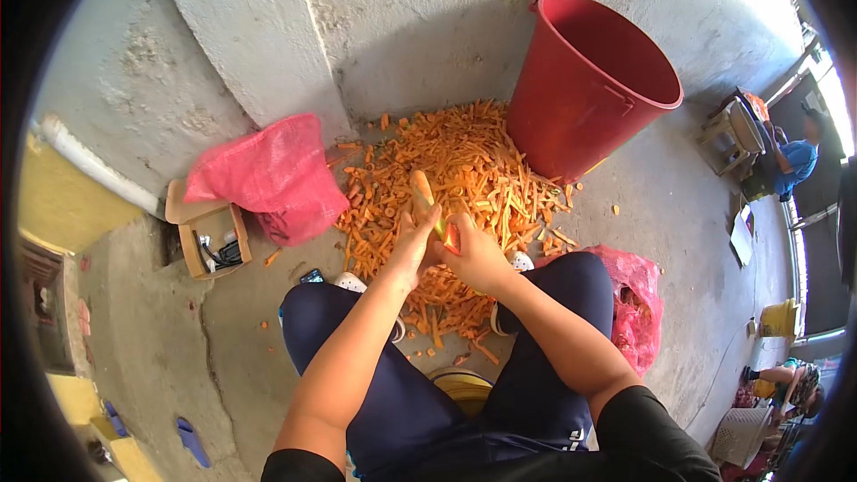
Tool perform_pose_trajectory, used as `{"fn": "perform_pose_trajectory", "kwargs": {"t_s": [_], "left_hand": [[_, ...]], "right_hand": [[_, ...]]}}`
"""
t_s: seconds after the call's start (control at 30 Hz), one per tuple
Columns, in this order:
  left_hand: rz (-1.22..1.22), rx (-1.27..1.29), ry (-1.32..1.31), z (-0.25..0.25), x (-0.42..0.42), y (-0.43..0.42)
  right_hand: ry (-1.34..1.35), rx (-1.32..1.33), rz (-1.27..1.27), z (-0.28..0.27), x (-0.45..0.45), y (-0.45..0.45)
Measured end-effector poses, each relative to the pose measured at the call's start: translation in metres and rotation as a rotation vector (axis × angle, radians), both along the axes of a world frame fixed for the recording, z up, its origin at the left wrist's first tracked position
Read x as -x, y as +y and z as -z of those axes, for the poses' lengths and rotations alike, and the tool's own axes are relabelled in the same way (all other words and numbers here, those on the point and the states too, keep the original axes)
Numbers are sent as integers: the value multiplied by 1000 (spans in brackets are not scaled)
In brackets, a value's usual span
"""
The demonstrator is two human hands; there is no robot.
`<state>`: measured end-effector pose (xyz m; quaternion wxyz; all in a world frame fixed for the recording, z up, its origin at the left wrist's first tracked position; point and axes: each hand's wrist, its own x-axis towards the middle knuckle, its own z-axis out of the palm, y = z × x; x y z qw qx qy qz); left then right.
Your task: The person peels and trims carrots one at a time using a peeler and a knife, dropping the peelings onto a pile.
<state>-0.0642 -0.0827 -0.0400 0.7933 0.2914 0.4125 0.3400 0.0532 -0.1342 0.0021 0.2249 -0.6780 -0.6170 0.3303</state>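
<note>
My left hand [412, 245] is closed around a carrot [421, 186], whose pale orange end points up and away from me. Close beside it, my right hand [473, 254] grips a small tool with a red handle [453, 237], held against the carrot's lower end. Part of the tool is hidden by my fingers. Beneath both hands spreads a large heap of orange carrot pieces [464, 152] on the floor, between my feet and the wall.
A tall red bin [589, 80] stands behind the heap at the right. Pink sacks lie left [277, 178] and right [629, 295]. An open cardboard box [210, 236] holds a black cable. Two other people [797, 161] are at the far right.
</note>
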Motion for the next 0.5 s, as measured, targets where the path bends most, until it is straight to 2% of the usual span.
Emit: {"fn": "perform_pose_trajectory", "kwargs": {"t_s": [0.2, 0.3, 0.4, 0.43, 0.5], "left_hand": [[104, 3, 53, -9, -1, 7], [58, -23, 19, -8, 0, 5], [149, -29, -26, -14, 6, 3], [159, -21, -36, -16, 9, 3], [180, -7, -60, -19, 11, 3]], "right_hand": [[-54, -46, -133, -2, -1, -5], [115, -84, -149, -1, -14, -3], [437, 9, 8, 0, -28, 2], [515, 151, 121, -9, -31, 4], [625, 214, 167, -8, -35, 6]]}}
